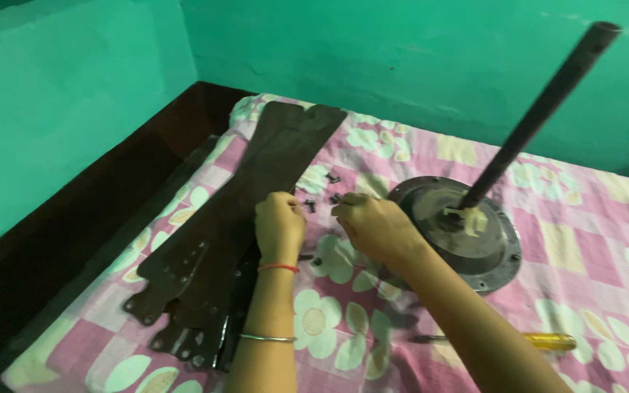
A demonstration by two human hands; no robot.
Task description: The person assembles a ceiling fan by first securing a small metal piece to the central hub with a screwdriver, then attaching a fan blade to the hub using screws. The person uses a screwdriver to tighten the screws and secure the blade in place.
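My left hand [279, 224] is curled closed over the edge of a stack of dark brown fan blades [256, 175] lying on a pink floral bedsheet [591, 240]. My right hand [374, 224] is beside it with fingers pinched together near several small dark screws [322, 191] scattered on the sheet. What either hand holds between its fingers is hidden. To the right lies the round grey fan motor housing [500, 251] with its dark downrod [540, 109] slanting up and to the right.
A yellow-handled screwdriver [544, 340] lies on the sheet near my right forearm. The bed's dark wooden frame [74, 233] runs along the left, against green walls [402, 51]. The blades' metal mounting ends [176, 291] point toward me.
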